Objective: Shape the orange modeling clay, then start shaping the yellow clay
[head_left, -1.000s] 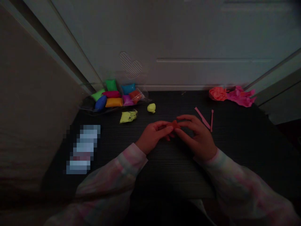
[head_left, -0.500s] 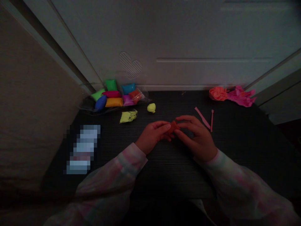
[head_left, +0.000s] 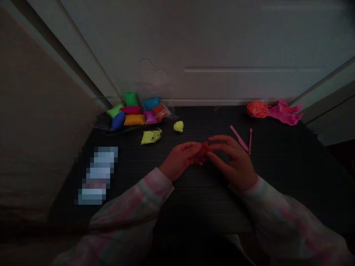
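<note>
In dim light, a small red lump of clay [head_left: 204, 147] is pinched between both hands over a dark ribbed mat [head_left: 194, 184]. My left hand [head_left: 181, 159] grips it from the left with fingers curled. Thumb and fingers of my right hand [head_left: 234, 160] close on it from the right. Both sleeves are pale pink and striped. Just right of my right hand lie two thin pink modelling sticks [head_left: 244, 138].
A clear bag of several coloured clay packs [head_left: 134, 112] sits at the back left, with a yellow wrapper [head_left: 151, 136] and a yellow clay ball [head_left: 179, 126] beside it. Orange and pink crumpled pieces [head_left: 273, 111] lie back right. A white door panel [head_left: 222, 55] stands behind.
The fingers have shifted slightly on the red clay, turning it between them. The hands stay in the same place.
</note>
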Tool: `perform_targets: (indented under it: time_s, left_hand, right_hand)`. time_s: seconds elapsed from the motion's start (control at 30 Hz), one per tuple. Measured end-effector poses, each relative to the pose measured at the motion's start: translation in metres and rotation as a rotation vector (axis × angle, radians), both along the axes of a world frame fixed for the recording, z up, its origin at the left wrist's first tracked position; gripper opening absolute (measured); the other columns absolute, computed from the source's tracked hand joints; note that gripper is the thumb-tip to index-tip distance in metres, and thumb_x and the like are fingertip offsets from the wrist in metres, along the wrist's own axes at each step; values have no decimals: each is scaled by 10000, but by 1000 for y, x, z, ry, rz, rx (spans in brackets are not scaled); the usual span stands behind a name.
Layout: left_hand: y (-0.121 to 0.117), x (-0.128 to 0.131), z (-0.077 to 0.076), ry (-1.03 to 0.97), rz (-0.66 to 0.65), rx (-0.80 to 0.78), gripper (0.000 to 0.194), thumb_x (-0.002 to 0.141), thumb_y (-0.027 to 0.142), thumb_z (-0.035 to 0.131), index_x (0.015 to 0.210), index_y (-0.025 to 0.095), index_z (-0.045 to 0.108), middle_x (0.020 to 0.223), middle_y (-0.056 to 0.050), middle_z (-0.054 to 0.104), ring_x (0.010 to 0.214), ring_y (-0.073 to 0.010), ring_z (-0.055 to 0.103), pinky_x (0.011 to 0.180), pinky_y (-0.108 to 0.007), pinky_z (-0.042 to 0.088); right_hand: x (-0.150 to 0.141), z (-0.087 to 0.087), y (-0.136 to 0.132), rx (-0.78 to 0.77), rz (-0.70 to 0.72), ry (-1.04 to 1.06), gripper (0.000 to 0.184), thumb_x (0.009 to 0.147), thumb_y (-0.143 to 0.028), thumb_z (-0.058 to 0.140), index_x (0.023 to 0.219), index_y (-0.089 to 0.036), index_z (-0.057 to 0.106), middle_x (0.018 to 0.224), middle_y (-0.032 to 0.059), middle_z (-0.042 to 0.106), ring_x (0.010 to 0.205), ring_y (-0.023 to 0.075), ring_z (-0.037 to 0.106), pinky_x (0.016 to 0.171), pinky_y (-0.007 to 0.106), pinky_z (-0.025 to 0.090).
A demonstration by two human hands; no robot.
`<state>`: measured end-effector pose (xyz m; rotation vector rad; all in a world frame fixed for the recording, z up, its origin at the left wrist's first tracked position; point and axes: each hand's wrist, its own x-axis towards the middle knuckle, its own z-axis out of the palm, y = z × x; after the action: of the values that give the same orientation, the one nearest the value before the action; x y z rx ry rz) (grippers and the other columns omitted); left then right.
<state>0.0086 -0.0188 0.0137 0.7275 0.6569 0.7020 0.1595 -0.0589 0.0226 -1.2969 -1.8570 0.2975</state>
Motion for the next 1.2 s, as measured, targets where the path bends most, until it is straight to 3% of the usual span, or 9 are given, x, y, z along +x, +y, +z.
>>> perform_targets:
  time_s: [0.17, 0.43, 0.97, 1.2]
  left_hand:
    - [0, 0, -2, 58, -39, 120, 223, 641, 229, 630, 825, 108, 597, 686, -7, 591, 588, -74, 542, 540, -209, 392]
    - [0, 0, 1, -6, -38, 32, 229, 666, 304, 579, 760, 95, 589, 639, -27, 599, 554, -104, 559, 509, -227, 389]
    - [0, 0, -2, 28, -45, 34, 233, 609, 235, 650, 799, 108, 601, 691, -14, 591, 586, -77, 536, 552, -221, 380]
    - [0, -1, 1, 2, -52, 32, 217, 611, 198, 651, 808, 114, 619, 759, -25, 604, 621, -72, 532, 593, -230, 378]
  right_hand:
    - [0, 0, -1, -9, -10, 2, 112, 732, -205, 543, 836, -207, 587, 967, 61, 564, 920, 173, 537, 799, 359, 453]
    - [1, 0, 0, 7, 23, -3, 147, 726, -192, 544, 868, -200, 582, 978, 67, 560, 921, 176, 533, 800, 361, 451]
    - [2, 0, 0, -108, 30, 140, 42, 709, -217, 584, 747, -228, 600, 951, 27, 564, 911, 159, 538, 811, 361, 445]
    - [2, 2, 0, -148, 41, 225, 87, 697, -226, 601, 783, -239, 602, 974, 25, 561, 941, 161, 527, 840, 369, 428]
